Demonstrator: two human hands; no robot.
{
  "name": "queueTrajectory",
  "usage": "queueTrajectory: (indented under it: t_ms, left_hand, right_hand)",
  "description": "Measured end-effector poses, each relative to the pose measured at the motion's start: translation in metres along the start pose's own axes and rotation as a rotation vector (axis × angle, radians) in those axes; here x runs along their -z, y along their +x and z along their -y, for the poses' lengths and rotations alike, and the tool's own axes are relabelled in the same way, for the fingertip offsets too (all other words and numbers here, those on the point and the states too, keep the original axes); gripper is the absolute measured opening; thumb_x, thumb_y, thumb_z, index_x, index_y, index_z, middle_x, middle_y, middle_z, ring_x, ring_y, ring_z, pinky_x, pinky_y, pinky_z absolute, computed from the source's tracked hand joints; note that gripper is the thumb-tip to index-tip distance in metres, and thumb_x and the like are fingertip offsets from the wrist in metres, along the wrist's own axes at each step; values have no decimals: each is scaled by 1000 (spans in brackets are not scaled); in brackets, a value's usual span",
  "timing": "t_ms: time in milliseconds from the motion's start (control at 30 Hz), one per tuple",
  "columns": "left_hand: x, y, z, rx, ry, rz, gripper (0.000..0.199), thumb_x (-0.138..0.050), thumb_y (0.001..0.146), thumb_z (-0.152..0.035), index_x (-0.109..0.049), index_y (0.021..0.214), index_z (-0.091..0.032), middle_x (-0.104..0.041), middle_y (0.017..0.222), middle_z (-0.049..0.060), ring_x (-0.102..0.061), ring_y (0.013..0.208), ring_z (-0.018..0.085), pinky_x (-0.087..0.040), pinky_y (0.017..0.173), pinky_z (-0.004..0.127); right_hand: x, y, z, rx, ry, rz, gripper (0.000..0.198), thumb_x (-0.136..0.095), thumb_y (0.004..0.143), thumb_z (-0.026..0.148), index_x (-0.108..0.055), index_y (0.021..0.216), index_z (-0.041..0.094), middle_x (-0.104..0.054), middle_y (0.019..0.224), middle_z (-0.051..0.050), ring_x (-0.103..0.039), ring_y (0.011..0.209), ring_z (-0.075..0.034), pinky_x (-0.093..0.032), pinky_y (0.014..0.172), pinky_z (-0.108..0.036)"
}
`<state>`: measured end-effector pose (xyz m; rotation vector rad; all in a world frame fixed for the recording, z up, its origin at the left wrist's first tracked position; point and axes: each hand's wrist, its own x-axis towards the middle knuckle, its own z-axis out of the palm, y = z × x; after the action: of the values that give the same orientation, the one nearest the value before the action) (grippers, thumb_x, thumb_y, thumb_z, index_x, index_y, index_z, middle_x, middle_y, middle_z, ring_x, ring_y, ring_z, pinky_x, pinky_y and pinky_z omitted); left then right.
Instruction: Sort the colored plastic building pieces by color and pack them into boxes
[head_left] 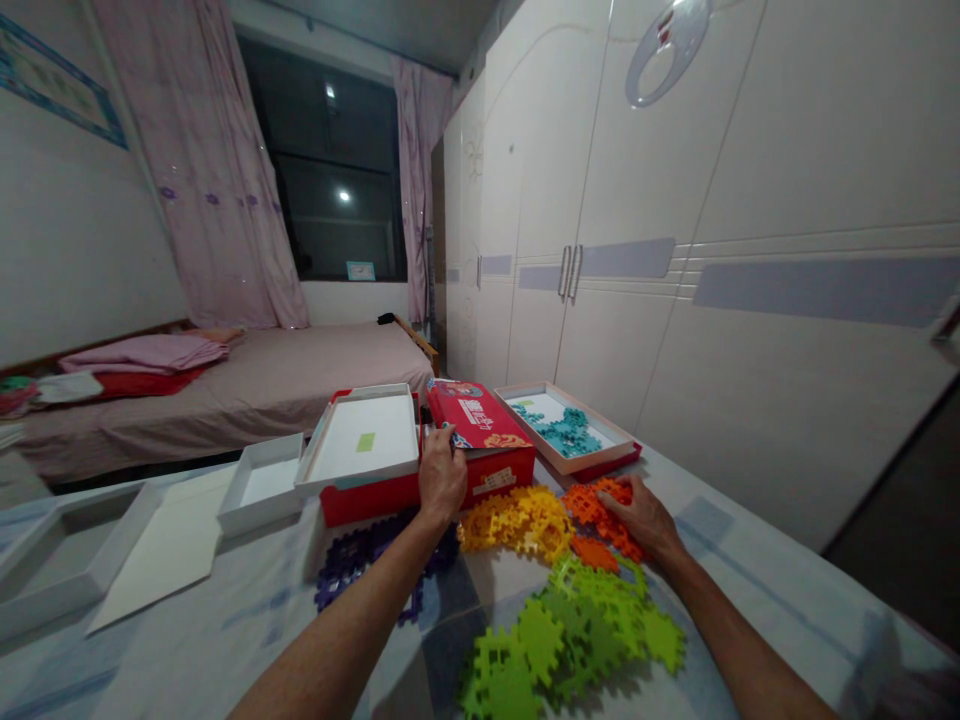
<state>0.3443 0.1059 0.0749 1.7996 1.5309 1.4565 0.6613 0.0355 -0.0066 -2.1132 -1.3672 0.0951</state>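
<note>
My left hand (442, 475) is closed on the near left edge of a red printed box lid (480, 412), which lies tilted over a red box (499, 473). At the right, my right hand (646, 515) has its thumb and fingers curled around orange toothed plastic pieces (594, 505); its fingertips are partly hidden among them. Yellow toothed pieces (517, 522) lie in a heap between the two hands. Closer to me is a spread of green gear-like pieces (577, 620). Dark purple pieces (352, 560) are partly covered by my left forearm.
Behind the right hand, a shallow tray (624, 443) holds teal pieces (570, 432). A white tray (315, 470) rests on the red box's left part. Further left are a small white box (259, 490), a cream board (169, 545) and a grey-white tray (139, 515). A bed and wardrobe stand beyond.
</note>
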Motion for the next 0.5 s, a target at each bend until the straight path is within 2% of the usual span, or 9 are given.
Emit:
queueTrajectory:
  t_ms: [100, 200, 267, 367, 500]
  left_hand:
    - [8, 4, -7, -83, 73, 13, 36, -48, 83, -10, -60, 116, -19, -57, 122, 11, -55, 115, 25, -42, 102, 41]
    - [12, 15, -18, -176, 116, 4, 32, -50, 85, -14, -59, 116, -16, -57, 115, 15, -59, 105, 28, -47, 93, 46]
    - [11, 26, -30, -228, 85, 7, 32, -51, 85, -14, -58, 116, -14, -58, 115, 17, -58, 108, 28, -46, 96, 46]
    - [-2, 37, -52, -331, 18, 83, 40, -51, 83, -8, -53, 122, -12, -54, 129, 18, -48, 125, 25, -38, 107, 39]
    - [-39, 39, -80, -487, -71, 242, 67, -53, 72, -1, -40, 137, -10, -34, 149, 16, -30, 140, 22, -32, 112, 31]
  right_hand:
    - [0, 0, 0, 6, 3, -1, 46, -49, 77, 59, -53, 103, 22, -65, 97, -7, -63, 87, -24, -44, 74, -32]
    - [0, -1, 1, 7, -9, -13, 46, -49, 77, 60, -53, 103, 22, -66, 99, -7, -63, 88, -24, -44, 75, -33]
    - [1, -2, 2, 6, -9, -19, 47, -49, 77, 60, -54, 103, 22, -66, 98, -7, -63, 87, -24, -44, 75, -33]
    - [2, -3, 3, 3, -4, -26, 47, -49, 77, 60, -54, 103, 22, -66, 96, -7, -64, 86, -23, -44, 73, -32]
    - [4, -5, 6, 8, 13, -20, 46, -48, 77, 60, -54, 101, 21, -67, 96, -7, -64, 86, -24, -44, 71, -33]
